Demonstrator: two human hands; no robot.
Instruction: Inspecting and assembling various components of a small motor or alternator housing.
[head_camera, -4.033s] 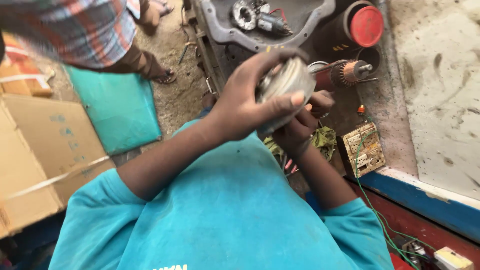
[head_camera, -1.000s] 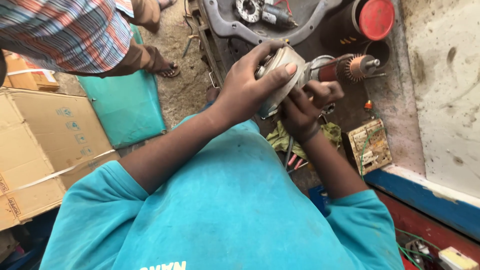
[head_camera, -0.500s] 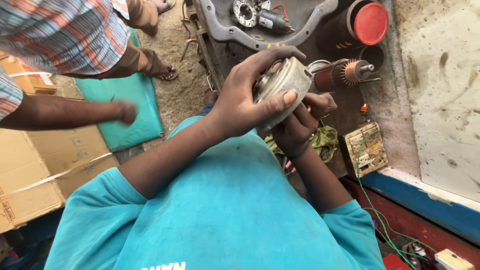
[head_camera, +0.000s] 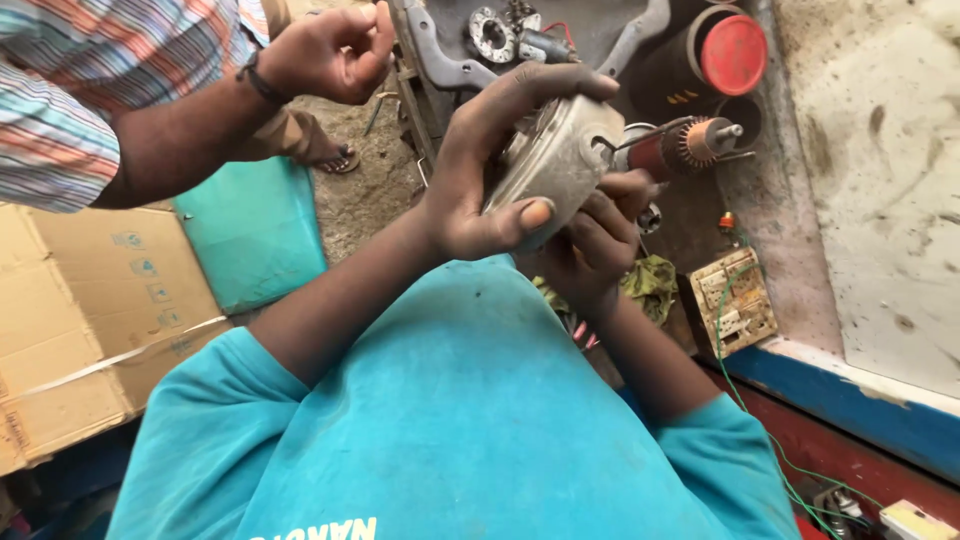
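Gripping the round grey motor housing (head_camera: 560, 160) in left hand (head_camera: 480, 170), right hand (head_camera: 595, 245) supporting beneath; calls for steady turning.

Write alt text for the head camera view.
A person in a teal shirt holds a round grey metal motor housing in the left hand and right hand, above a cluttered workshop floor. Another person's hand hovers at upper left.

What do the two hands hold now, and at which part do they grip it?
Both hold a round grey metal motor housing. The left hand wraps its rim, thumb on the lower edge; the right hand supports it from beneath.
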